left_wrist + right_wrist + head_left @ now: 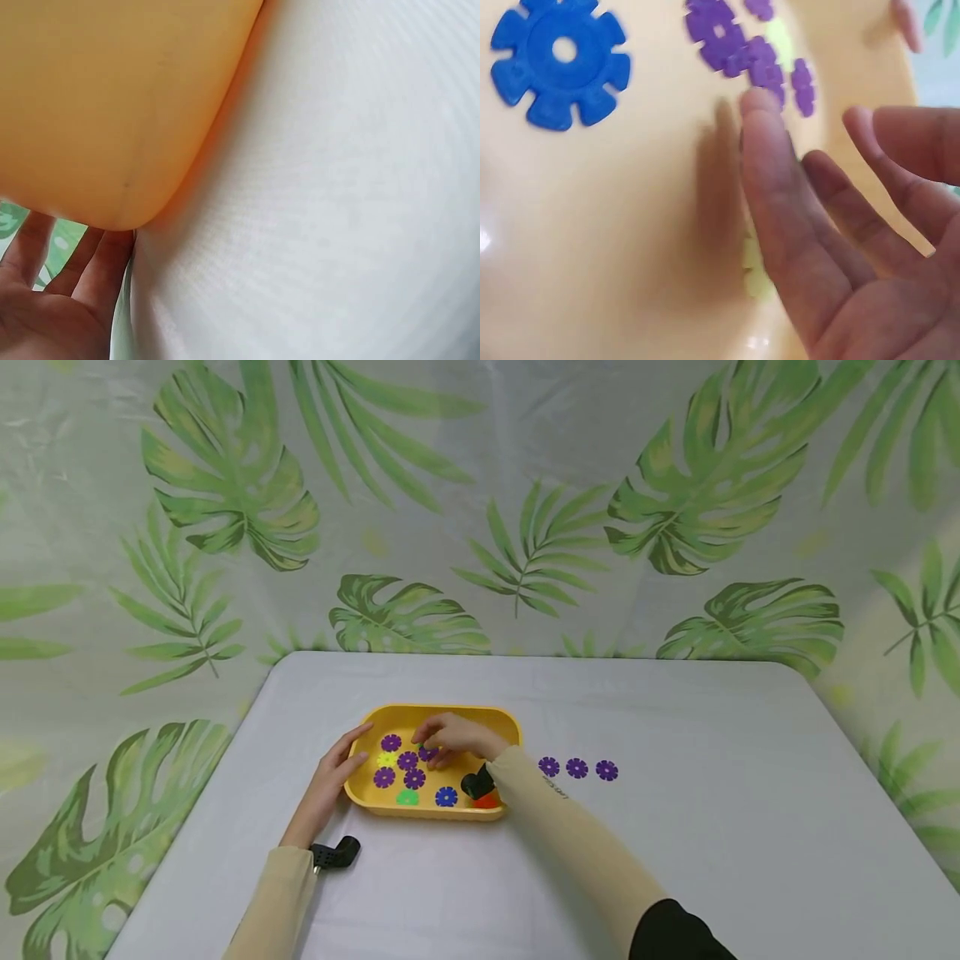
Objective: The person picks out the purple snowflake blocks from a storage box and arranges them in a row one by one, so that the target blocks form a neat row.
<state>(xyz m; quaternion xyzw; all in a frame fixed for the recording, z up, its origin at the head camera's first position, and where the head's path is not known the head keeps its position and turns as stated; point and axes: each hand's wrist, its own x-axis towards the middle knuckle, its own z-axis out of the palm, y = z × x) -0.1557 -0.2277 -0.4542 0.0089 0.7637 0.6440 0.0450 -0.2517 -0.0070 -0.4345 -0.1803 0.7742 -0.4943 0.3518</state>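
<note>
Three purple pieces (577, 767) lie in a row on the white desk (712, 827), just to the right of the yellow tray (431, 812). We think that row is the part that is done so far. At least five more purple flowers (384, 777) are in the tray, so we guess the job is only partly done. We also see a blue piece (446, 797), a green piece (407, 797), a yellow piece (386, 760) and something orange (485, 802) in there. We can't tell if those have to come out too.

The right grip (459, 737) is inside the tray, with bent fingers over the purple flowers. We can't tell if it pinches one or none. The left grip (327, 782) has its fingers apart and touches the tray's left edge, with no piece in it that we can see.
</note>
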